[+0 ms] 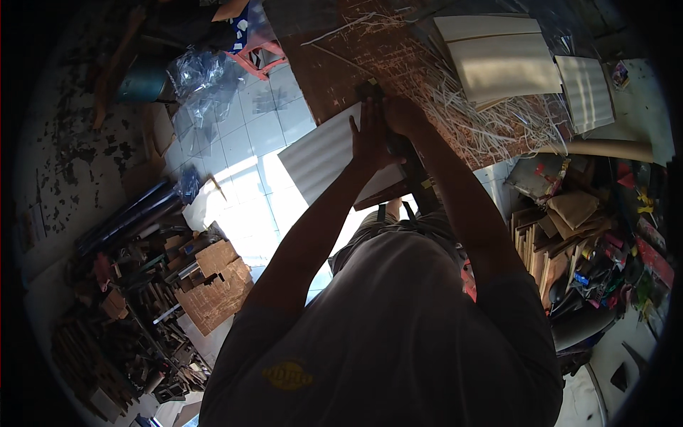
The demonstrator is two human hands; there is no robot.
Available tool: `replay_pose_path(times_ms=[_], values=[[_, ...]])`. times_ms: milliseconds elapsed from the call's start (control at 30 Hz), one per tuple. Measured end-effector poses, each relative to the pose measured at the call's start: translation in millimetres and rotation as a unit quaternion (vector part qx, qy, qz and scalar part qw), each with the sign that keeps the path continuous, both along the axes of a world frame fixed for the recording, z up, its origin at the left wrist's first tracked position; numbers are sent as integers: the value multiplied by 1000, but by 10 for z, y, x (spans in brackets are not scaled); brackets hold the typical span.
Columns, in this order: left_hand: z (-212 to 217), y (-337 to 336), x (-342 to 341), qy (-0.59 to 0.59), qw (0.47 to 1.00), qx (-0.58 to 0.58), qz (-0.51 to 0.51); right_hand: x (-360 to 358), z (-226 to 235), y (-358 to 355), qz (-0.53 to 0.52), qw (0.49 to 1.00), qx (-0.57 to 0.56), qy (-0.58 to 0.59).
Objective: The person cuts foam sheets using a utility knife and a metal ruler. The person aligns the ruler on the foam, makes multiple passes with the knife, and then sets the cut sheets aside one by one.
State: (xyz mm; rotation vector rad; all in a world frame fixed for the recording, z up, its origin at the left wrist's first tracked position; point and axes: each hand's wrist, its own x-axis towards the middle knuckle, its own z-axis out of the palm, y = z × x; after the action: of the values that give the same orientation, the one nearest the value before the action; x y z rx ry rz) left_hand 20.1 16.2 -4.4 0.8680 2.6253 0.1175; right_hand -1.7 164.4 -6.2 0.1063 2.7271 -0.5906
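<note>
At upper centre of frame, the pale sheet (316, 158) lies under and left of the splayed left hand (371, 141); the curled right hand's (404, 117) grasp cannot be determined.

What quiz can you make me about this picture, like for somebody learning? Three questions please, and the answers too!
1. Which hand has its fingers spread over a pale sheet?
2. True or false: thin pale strips lie in a messy heap on the brown worktop.
3. Fill in the gap: left of the worktop, the floor is laid with pale ____.

Key:
1. The left hand.
2. True.
3. Tiles.
</note>
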Motion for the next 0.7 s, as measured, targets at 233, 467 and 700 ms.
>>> replay_pose_path(times_ms=[233, 467, 700], values=[[34, 5, -7, -13, 1000, -16, 3, 1104, -77, 117, 72, 996, 50, 35], [-11, -41, 4, 7, 1000, 9, 11, 2488, 67, 142, 52, 998, 40, 15], [-6, -73, 7, -10, 1000, -3, 17, 2303, 86, 362, 119, 988, 40, -89]])
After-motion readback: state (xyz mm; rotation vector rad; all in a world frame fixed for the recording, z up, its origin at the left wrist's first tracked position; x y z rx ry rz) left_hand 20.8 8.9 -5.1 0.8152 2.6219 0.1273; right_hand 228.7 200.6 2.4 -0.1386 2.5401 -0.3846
